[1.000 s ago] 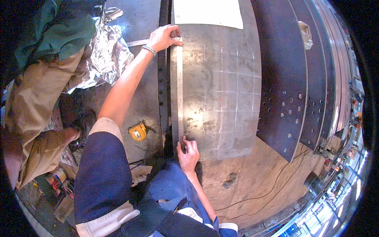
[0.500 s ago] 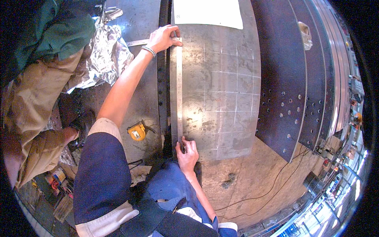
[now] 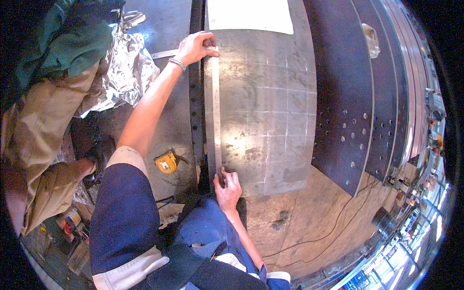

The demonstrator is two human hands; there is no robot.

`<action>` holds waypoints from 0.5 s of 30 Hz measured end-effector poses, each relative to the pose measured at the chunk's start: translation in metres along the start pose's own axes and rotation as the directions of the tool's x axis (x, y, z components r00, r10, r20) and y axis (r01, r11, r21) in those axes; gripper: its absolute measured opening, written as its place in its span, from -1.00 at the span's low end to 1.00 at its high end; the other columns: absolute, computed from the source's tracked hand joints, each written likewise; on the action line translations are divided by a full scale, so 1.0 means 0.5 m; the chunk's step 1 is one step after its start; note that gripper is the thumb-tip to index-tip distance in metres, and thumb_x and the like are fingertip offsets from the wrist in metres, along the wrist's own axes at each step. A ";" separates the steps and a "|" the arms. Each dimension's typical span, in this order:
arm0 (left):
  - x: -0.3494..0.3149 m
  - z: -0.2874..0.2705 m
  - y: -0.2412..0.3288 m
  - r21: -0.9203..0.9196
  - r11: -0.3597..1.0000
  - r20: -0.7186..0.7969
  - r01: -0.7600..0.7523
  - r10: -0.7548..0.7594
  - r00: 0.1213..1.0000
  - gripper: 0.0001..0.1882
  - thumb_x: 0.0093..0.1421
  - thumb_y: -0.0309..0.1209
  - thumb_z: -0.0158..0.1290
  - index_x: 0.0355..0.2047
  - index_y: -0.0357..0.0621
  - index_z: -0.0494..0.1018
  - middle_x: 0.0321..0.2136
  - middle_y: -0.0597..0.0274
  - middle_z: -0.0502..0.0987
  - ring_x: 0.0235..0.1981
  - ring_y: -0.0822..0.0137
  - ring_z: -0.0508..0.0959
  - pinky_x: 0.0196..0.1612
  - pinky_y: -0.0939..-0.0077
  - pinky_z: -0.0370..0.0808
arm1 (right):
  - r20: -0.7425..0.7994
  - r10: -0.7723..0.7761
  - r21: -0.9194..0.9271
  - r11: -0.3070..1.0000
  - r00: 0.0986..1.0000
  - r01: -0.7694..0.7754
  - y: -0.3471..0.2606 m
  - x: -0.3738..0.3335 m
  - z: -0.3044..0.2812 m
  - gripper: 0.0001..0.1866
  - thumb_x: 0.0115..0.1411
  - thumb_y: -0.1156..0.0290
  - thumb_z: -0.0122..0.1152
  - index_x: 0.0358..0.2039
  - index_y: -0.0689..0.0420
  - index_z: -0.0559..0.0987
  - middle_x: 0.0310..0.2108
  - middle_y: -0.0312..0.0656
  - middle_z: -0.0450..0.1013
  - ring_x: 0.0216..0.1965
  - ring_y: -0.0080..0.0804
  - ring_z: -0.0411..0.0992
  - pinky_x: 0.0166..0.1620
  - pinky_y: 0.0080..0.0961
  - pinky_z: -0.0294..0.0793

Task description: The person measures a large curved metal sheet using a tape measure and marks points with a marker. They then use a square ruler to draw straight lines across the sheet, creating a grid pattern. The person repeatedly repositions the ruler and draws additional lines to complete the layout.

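An L-shaped steel square (image 3: 216, 106) lies with its long blade along the left edge of a grey steel plate (image 3: 275, 123) marked with a grid of pale lines. Its short arm reaches left across the dark gap beside the plate. At the square's far corner, my left hand (image 3: 193, 47) is closed, with thumb and fingers gripping it. My right hand (image 3: 228, 189) is at the near end of the long blade, its thumb and forefinger bent in a pinch. What sits between those fingertips is too small and dark to make out.
A white sheet (image 3: 251, 14) covers the plate's far end. To the left lie a yellow tape measure (image 3: 166, 163) and crumpled silver foil (image 3: 128, 67), near another person's trousered legs (image 3: 53, 121). Dark steel plates with drilled holes (image 3: 340, 92) stand on the right; a cable (image 3: 333, 227) crosses the floor.
The whole view has shifted slightly to the left. Both hands and the square keep the same places on the plate.
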State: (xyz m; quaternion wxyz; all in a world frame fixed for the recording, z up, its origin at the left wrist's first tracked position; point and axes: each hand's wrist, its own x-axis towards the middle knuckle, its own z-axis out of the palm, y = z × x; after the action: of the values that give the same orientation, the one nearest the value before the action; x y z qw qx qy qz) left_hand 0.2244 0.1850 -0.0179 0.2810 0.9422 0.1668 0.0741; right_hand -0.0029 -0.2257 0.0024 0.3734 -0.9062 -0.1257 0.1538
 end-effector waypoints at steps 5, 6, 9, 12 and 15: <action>0.001 -0.011 0.007 0.017 0.998 0.060 0.058 -0.059 0.996 -0.52 -0.09 -0.01 0.45 -0.24 0.04 0.61 -0.37 0.31 0.57 -0.29 0.23 0.61 -0.19 0.26 0.53 | 0.064 0.046 -0.010 0.999 0.997 -0.045 0.004 -0.003 -0.002 -0.74 0.15 0.35 0.42 -0.15 0.12 0.67 -0.31 -0.14 0.46 -0.35 -0.12 0.55 -0.30 -0.23 0.56; 0.002 -0.010 0.007 0.017 0.998 0.058 0.054 -0.055 0.997 -0.52 -0.09 -0.01 0.45 -0.24 0.03 0.61 -0.37 0.30 0.57 -0.29 0.23 0.61 -0.20 0.27 0.53 | 0.071 0.051 -0.017 0.999 0.996 -0.050 0.003 -0.003 -0.004 -0.74 0.15 0.35 0.42 -0.15 0.12 0.67 -0.31 -0.14 0.46 -0.35 -0.12 0.55 -0.30 -0.23 0.56; 0.004 -0.004 0.003 0.009 0.999 0.046 0.032 -0.032 0.998 -0.52 -0.09 -0.03 0.45 -0.25 0.00 0.60 -0.38 0.29 0.57 -0.29 0.23 0.61 -0.20 0.28 0.53 | 0.078 0.064 -0.017 0.998 0.995 -0.062 0.001 -0.002 -0.005 -0.74 0.15 0.35 0.41 -0.14 0.11 0.67 -0.31 -0.14 0.45 -0.34 -0.12 0.55 -0.29 -0.24 0.56; 0.005 0.005 -0.013 -0.002 1.000 0.019 0.001 -0.001 1.000 -0.53 -0.10 -0.03 0.45 -0.26 0.01 0.60 -0.39 0.30 0.56 -0.31 0.24 0.59 -0.21 0.28 0.52 | 0.071 0.052 -0.002 0.999 0.996 -0.052 0.003 -0.003 -0.003 -0.74 0.15 0.35 0.41 -0.14 0.10 0.67 -0.32 -0.14 0.45 -0.34 -0.12 0.55 -0.29 -0.23 0.56; 0.006 0.013 -0.022 -0.002 1.000 0.003 -0.003 0.003 1.000 -0.53 -0.12 -0.01 0.45 -0.27 0.05 0.61 -0.41 0.34 0.54 -0.32 0.26 0.58 -0.23 0.27 0.51 | 0.055 0.041 0.003 0.999 0.998 -0.041 0.005 -0.004 0.000 -0.75 0.15 0.35 0.41 -0.16 0.09 0.67 -0.32 -0.15 0.45 -0.35 -0.12 0.55 -0.30 -0.22 0.56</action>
State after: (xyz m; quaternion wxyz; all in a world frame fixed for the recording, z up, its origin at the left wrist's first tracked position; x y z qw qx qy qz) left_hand 0.2258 0.1916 -0.0290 0.2818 0.9423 0.1651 0.0731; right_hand -0.0044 -0.2281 0.0011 0.3685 -0.9032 -0.1170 0.1863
